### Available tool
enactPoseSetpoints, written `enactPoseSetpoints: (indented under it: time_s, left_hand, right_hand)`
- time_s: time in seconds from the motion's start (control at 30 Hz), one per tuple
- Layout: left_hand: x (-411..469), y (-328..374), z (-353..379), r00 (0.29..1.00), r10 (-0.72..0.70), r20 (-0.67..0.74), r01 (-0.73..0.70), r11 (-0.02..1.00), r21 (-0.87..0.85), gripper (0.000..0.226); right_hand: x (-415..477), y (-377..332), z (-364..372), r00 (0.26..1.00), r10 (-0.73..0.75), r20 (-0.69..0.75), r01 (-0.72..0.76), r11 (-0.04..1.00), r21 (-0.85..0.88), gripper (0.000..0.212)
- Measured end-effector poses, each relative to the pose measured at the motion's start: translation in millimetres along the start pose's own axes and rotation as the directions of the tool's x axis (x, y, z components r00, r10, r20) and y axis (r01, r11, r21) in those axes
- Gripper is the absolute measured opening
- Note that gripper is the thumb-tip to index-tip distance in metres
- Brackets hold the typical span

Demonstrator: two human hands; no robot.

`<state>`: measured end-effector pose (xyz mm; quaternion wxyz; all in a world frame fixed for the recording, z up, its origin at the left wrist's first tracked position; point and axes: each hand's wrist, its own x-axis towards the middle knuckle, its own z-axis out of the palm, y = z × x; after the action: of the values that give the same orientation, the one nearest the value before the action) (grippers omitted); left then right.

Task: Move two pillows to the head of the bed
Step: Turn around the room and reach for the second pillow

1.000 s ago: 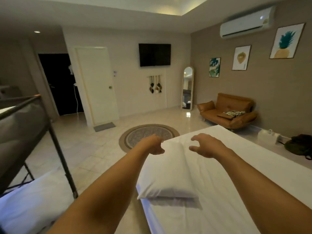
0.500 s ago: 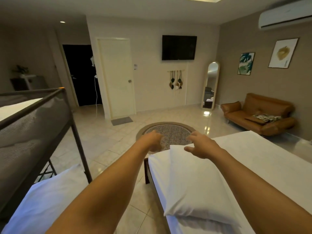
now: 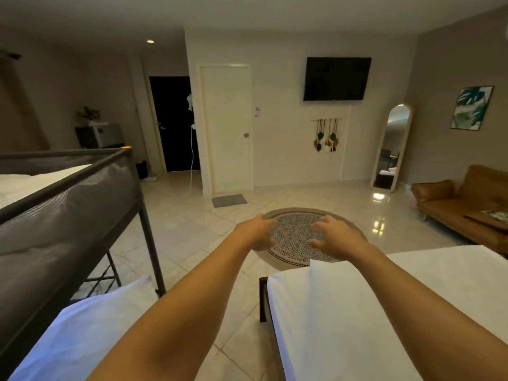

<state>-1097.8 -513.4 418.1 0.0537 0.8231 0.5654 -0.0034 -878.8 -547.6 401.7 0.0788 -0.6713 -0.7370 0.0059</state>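
A white pillow (image 3: 343, 314) lies on the white-sheeted bed (image 3: 456, 273) at the lower right, along the bed's left edge, with one corner standing up. Both my arms reach forward above it. My left hand (image 3: 257, 232) hovers over the floor beside the round rug, fingers loosely curled and holding nothing. My right hand (image 3: 339, 239) hangs just past the pillow's raised corner, fingers spread and empty. Neither hand touches the pillow. A second white, pillow-like cushion (image 3: 82, 336) lies at the lower left under the bunk.
A dark metal bunk bed (image 3: 68, 204) fills the left side. A tiled aisle runs between it and the bed. A patterned round rug (image 3: 297, 237) lies ahead. A brown sofa (image 3: 467, 210) stands at the right, with a mirror, television and white door on the far wall.
My view has swung left, so the bed and pillow now sit lower right. Both hands, which were at the pillow's far end, now hover beyond it over the rug.
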Motion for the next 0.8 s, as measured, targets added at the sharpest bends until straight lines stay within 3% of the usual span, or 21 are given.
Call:
enactPoseSetpoints:
  time_s: [0.47,0.8]
  left_hand:
    - [85,-42,3,1.000,-0.018,-0.017,0.017,1.000,-0.023,0.074]
    - [177,-134,-8,0.996,-0.077,-0.046,0.077,0.997,-0.011,0.071]
  right_hand:
    - [93,13,15,0.995,-0.066,0.075,0.062,0.997,0.046,0.063]
    - [222,-19,34,0.991,-0.109,0.083,0.107,0.994,0.026,0.065]
